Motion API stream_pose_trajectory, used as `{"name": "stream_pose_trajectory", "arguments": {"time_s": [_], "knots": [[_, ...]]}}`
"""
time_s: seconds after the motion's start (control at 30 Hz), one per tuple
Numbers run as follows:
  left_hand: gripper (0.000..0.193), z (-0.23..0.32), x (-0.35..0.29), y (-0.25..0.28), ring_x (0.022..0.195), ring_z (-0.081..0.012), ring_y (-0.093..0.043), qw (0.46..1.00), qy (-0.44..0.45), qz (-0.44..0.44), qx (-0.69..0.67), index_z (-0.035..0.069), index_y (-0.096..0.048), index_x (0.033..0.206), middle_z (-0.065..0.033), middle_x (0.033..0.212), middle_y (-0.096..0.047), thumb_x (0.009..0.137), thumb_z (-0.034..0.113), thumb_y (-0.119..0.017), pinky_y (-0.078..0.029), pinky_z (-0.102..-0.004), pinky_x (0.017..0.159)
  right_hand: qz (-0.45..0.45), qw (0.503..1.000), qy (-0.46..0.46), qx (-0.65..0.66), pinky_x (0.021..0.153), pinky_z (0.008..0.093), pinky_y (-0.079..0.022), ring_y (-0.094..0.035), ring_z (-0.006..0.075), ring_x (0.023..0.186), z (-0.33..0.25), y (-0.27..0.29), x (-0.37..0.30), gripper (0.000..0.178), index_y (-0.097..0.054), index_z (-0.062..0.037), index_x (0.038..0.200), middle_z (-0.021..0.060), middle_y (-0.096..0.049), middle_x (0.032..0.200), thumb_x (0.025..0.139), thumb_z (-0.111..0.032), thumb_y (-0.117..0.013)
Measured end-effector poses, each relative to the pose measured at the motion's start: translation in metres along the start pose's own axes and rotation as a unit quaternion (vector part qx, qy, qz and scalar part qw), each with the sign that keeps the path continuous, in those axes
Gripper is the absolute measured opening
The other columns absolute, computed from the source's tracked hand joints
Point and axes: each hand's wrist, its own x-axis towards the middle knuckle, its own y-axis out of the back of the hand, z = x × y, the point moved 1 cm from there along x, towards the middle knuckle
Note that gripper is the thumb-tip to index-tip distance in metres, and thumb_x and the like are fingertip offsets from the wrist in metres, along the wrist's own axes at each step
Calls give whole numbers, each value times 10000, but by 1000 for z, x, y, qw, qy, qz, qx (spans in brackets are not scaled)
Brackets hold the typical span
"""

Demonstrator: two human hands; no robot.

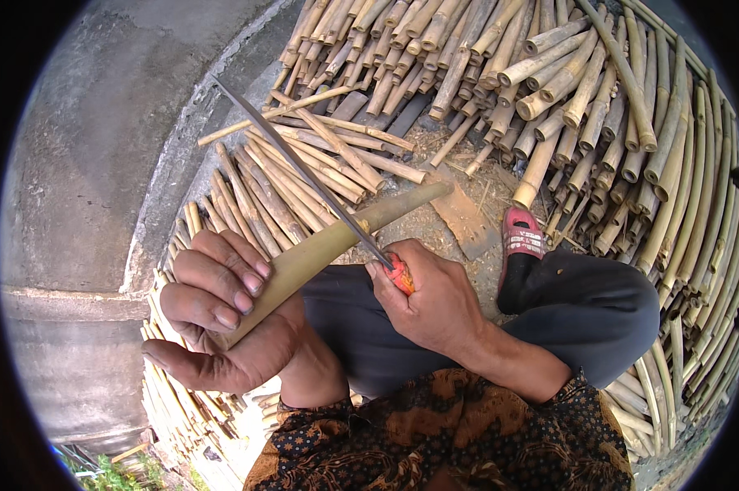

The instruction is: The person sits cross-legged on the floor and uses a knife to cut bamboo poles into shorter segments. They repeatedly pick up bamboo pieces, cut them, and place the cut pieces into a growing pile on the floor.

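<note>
My left hand point(230, 307), palm turned up, has its fingers curled over the near end of a greenish-tan bamboo piece point(324, 248). The bamboo slants up to the right, away from my palm. In my right hand point(439, 299) is the red-orange handle of a long knife point(291, 159), my fist closed around it. Its narrow dark blade points up and to the left and passes over the bamboo beyond my left fingers. Whether the edge touches the bamboo I cannot tell. The bamboo's far end lies above the ground, in front of a flat brown piece point(463, 214).
Cut bamboo poles point(500, 74) are stacked at the far side and curve down the right. Thinner bamboo lengths point(279, 184) lie at the left, beside a grey concrete wall point(83, 164). My bent leg point(590, 307) and a red sandal point(522, 233) are at the right. Shavings cover the ground.
</note>
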Motion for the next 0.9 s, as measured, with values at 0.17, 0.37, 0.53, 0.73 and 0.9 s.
{"name": "stream_pose_trajectory", "arguments": {"time_s": [0.17,0.37,0.53,0.73,0.9], "knots": [[601,1,-4,-2,625,-203,-529,996,-3,92,19,95,-468,749,-74,745,-462,1100,534,-256,-503,-327,590,-27,995,-81,-53,606,422,-540,-711,374,673,6,5,10,251,-628,35,963,200,-662,703,979,-208,-687],[599,-1,-1,2,562,-201,-565,997,17,55,-53,88,-490,747,-84,750,-466,1117,472,-214,-552,-353,557,10,999,-43,2,613,394,-547,-724,329,659,2,14,11,242,-641,23,969,189,-686,719,994,-216,-669],[664,-3,2,6,555,-215,-590,995,33,56,-71,78,-544,730,-96,749,-498,1120,485,-193,-550,-355,542,-26,996,-80,-34,639,411,-547,-723,369,707,-3,15,9,189,-634,13,990,203,-683,765,952,-155,-712],[764,0,2,4,521,-216,-583,990,67,35,-115,78,-581,707,-99,739,-517,1107,571,-157,-544,-363,506,45,998,42,21,617,514,-535,-683,475,699,-11,19,8,274,-623,42,953,268,-657,709,978,-228,-663],[811,-4,5,6,494,-214,-561,983,94,53,-148,94,-558,654,-86,738,-525,1067,672,-166,-519,-351,492,-4,993,-92,-71,624,447,-528,-692,427,696,-5,22,12,205,-630,26,979,226,-674,757,963,-165,-701]]}}
